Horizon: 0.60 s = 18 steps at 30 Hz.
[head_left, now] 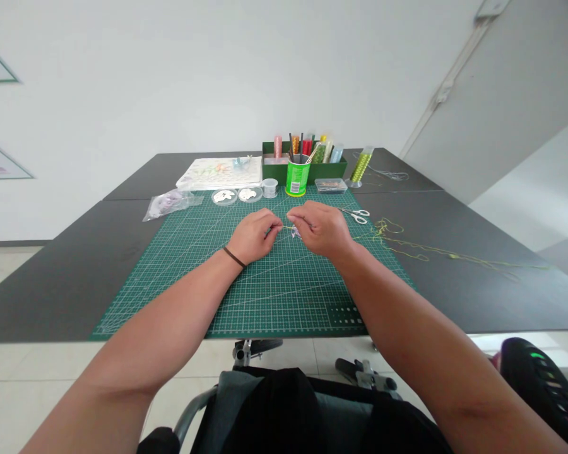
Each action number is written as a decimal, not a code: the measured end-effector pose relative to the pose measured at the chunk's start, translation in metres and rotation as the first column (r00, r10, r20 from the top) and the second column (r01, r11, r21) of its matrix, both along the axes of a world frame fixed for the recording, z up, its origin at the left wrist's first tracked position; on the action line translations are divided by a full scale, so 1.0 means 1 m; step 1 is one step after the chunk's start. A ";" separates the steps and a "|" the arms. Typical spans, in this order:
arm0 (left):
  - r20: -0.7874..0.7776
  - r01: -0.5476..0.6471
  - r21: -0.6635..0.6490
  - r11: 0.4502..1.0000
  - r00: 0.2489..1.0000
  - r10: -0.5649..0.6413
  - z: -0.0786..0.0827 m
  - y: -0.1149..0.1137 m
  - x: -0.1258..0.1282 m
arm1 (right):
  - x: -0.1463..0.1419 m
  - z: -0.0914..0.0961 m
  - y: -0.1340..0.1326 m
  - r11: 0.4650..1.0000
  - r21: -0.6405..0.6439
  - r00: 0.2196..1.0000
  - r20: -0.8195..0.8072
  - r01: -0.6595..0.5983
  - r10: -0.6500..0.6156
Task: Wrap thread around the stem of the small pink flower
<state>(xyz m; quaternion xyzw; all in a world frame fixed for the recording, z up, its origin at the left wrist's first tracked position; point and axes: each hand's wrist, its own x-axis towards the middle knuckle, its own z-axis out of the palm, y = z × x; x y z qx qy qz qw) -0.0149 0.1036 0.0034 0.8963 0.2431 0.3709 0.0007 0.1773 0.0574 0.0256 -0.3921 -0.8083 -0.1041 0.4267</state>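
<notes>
My left hand (254, 236) and my right hand (319, 228) hover close together over a green cutting mat (284, 302). A short length of yellow-green thread (288, 227) runs between their fingertips, and each hand seems to pinch it. Just beyond my right fingers sits a small white-and-silver piece (294, 232), partly hidden. Loose strands of the same thread (454, 255) trail across the dark table to the right. Silver scissors (357, 215) lie at the mat's far right corner, near my right hand.
Behind the mat stand a green box of spools (304, 167), a green cup of tools (297, 177), and a small clear box (330, 185). To the left lie a patterned sheet (219, 173), clear dishes (237, 195), and a plastic bag (171, 205).
</notes>
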 end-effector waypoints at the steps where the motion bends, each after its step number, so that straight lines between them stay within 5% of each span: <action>1: -0.014 0.018 -0.007 1.000 1.000 -0.018 0.000 0.000 0.000 | 0.001 0.000 0.001 1.000 0.000 1.000 -0.008 0.006 -0.006; 11: -0.023 0.151 0.007 0.989 0.988 -0.151 0.003 -0.003 -0.001 | 0.007 -0.003 0.012 0.994 -0.064 0.988 -0.116 0.090 -0.097; 18: 0.004 0.166 -0.005 0.986 0.986 -0.166 0.005 -0.005 -0.001 | 0.011 -0.002 0.018 0.968 -0.221 0.954 -0.245 0.120 -0.174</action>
